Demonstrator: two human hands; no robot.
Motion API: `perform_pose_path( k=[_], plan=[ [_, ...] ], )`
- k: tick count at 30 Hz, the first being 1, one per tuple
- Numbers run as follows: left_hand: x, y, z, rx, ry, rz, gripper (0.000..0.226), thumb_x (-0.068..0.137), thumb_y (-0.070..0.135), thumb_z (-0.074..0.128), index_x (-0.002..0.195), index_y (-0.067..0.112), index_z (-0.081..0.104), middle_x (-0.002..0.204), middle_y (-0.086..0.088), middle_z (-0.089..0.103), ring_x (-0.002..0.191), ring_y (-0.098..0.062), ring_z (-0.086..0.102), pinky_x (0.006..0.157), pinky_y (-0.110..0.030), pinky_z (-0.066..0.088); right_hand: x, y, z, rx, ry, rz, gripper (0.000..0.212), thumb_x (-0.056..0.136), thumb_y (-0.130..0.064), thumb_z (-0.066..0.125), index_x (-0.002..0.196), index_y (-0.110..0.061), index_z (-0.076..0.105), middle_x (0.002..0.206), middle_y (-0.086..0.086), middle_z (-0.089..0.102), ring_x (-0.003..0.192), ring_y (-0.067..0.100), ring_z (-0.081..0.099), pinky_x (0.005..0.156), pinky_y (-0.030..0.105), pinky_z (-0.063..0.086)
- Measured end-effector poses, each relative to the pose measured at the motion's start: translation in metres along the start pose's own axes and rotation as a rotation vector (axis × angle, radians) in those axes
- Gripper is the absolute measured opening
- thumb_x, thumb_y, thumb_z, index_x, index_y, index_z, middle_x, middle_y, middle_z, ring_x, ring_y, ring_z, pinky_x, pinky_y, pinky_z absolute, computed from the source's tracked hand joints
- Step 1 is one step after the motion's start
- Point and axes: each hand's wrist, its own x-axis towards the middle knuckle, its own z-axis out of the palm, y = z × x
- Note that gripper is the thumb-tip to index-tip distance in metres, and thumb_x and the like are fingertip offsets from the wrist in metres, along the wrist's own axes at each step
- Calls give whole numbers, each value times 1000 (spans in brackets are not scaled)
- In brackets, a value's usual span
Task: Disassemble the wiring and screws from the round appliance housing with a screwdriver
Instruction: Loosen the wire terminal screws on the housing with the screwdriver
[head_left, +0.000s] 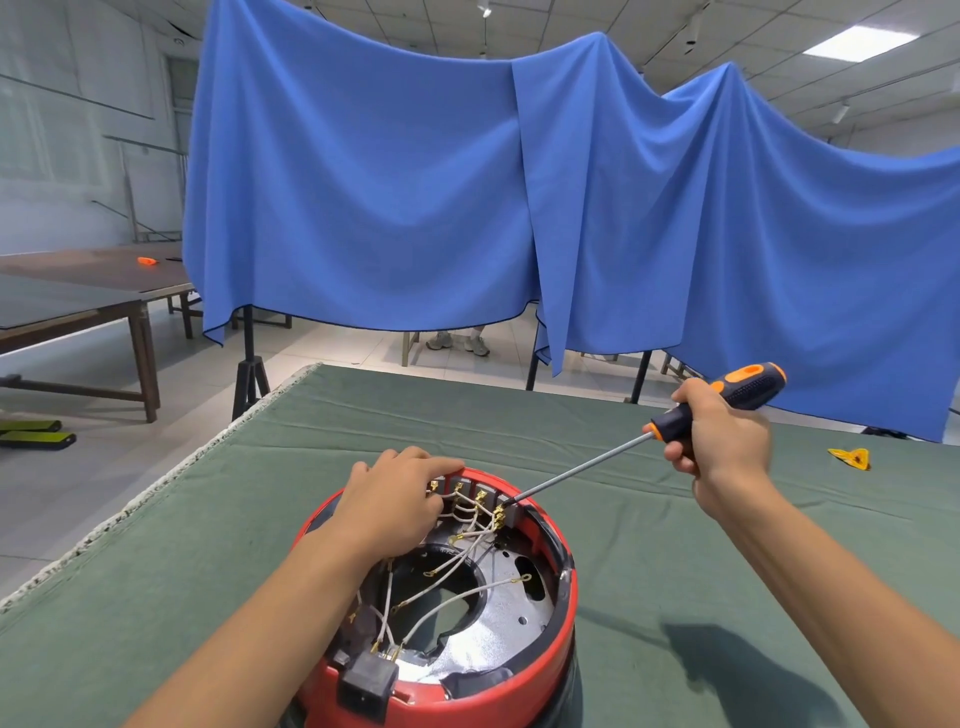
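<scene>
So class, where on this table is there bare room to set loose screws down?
Bare green cloth left of the red housing, and beyond it toward the far edge. Right side holds a yellow scrap; inside the housing, wires crowd.

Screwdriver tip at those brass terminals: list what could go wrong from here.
1. The screwdriver comes in at a shallow slant, so its tip could slip off the brass terminals toward the left hand resting beside them.
2. The white wires cross loosely under the tip and could get snagged or nicked.
</scene>
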Motion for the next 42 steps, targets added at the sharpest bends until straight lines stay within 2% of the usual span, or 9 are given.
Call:
perform_pose_path(
  k=[11,22,25,27,30,36,38,40,42],
  plan=[
    [0,1,-1,-14,1,-1,51,94,21,39,138,47,37,141,9,42,128,-16,35,105,-42,26,1,3,-6,24,13,15,17,73,-15,60,61,-11,48,44,8,60,25,14,38,31,13,27],
    [0,2,-1,-13,0,-1,52,94,20,39,138,46,38,141,7,42,127,-17,35,104,-43,27,-43,-22,1,-74,-142,-359,26,73,-18,60,49,-18,50,49,8,62,29,19,49,31,19,32],
    [-1,2,-1,-7,-1,-1,52,94,20,40,139,46,37,142,7,42,128,-17,35,104,-43,27,-56,-29,6,-152,-178,-474,29,76,-11,61,49,-12,53,48,5,62,30,20,51,32,18,34],
    [-2,2,-1,-4,-1,-1,51,94,21,40,139,46,37,142,7,42,128,-17,35,104,-42,26,-65,-34,12,-200,-201,-540,24,76,-8,62,55,-2,51,50,9,62,30,20,53,33,18,35],
    [-2,2,-1,-10,-1,0,51,94,21,40,138,46,38,141,7,42,128,-17,35,104,-42,25,-80,-42,24,-294,-258,-638,25,73,-6,62,55,0,45,52,16,59,31,18,52,33,16,34],
    [-2,2,-2,-21,-3,-2,51,94,21,40,139,46,38,142,7,42,128,-17,35,104,-42,24,-102,-60,60,-575,-394,-841,31,71,-15,60,56,-2,36,57,23,56,57,43,57,47,43,49],
    [-3,2,-1,-22,-3,4,51,94,22,40,139,45,37,142,7,41,128,-18,35,104,-42,24,-96,-65,68,-587,-395,-778,30,70,-17,59,55,-3,37,49,17,54,52,39,59,41,34,48],
    [-3,2,-1,-19,1,11,50,94,23,40,139,45,37,142,6,41,129,-18,34,103,-41,24,-85,-69,72,-585,-393,-712,28,70,-17,59,52,-9,39,37,1,49,37,25,57,33,21,38],
    [-3,1,0,-22,2,17,50,94,23,41,139,45,37,142,6,41,129,-18,33,104,-42,24,-73,-69,73,-581,-387,-663,26,71,-15,58,53,-11,40,34,-4,50,31,18,53,32,17,34]
  ],
)
